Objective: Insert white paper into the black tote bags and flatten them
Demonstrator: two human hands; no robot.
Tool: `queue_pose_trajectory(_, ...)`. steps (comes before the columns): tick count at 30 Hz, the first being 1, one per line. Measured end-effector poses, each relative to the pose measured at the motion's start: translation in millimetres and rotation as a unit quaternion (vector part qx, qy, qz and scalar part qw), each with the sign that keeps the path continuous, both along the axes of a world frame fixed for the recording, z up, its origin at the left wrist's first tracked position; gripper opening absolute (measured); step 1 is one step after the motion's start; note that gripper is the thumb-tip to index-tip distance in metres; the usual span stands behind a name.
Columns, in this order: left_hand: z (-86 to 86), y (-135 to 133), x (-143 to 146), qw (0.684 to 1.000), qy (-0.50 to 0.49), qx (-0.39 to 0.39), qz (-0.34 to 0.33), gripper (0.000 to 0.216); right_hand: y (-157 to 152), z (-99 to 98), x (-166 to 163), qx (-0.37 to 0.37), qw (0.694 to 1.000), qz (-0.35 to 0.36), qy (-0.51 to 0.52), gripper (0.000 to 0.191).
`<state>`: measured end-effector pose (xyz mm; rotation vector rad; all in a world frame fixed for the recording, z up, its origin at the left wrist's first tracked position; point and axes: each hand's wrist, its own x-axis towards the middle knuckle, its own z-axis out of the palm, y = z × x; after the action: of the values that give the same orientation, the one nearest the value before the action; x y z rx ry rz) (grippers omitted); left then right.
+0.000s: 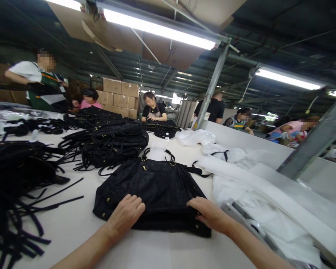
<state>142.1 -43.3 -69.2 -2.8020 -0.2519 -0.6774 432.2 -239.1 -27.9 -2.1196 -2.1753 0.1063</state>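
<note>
A black handbag (156,183) lies on the white table in front of me, its base toward me and its two handles pointing away. It has a short zip near the top and brass-coloured studs at the lower corners. My left hand (128,210) has its fingers curled against the bag's lower left part. At the lower right, my right hand (205,211) grips the bag's edge, thumb below and fingers on top. A dark strap with a wide tab (194,170) sticks out at the bag's right side.
Black bags with fringes (114,140) are piled behind on the left, and more fringed black pieces (16,175) lie near left. White wrapping sheets (257,186) cover the right, beside a metal post (316,138). Several co-workers stand or sit farther back, before stacked cartons (120,93).
</note>
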Motion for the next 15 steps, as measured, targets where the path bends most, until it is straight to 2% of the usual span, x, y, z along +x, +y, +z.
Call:
queue_pose_trajectory(2, -0.1, 0, 0, 1.0, -0.005, 0.0, -0.004, 0.023, -10, 22.5, 7, -0.054, 0.995, 0.007, 0.08, 0.056)
queue_pose_trajectory(4, -0.9, 1, -1, 1.0, -0.009, -0.003, -0.009, 0.025, -16, 38.5, 11, -0.088, 0.988, 0.019, 0.124, 0.057)
queue_pose_trajectory(7, -2.1, 2, -1, 1.0, -0.02, -0.011, -0.015, 0.027, -17, 46.6, 15, -0.092, 0.994, 0.034, 0.047, 0.05)
queue_pose_trajectory(10, -2.8, 3, -2, 0.999, -0.025, -0.014, -0.019, 0.026, -14, 33.7, 15, -0.053, 0.996, 0.002, -0.067, 0.039)
queue_pose_trajectory(12, -3.3, 3, -1, 0.999, -0.024, -0.014, -0.018, 0.026, -15, 15.5, 13, -0.027, 0.993, -0.037, -0.107, 0.031)
queue_pose_trajectory(15, -4.0, 2, 0, 1.0, -0.022, -0.016, -0.013, 0.026, -17, -13.3, 9, 0.0, 0.984, -0.077, -0.162, 0.032)
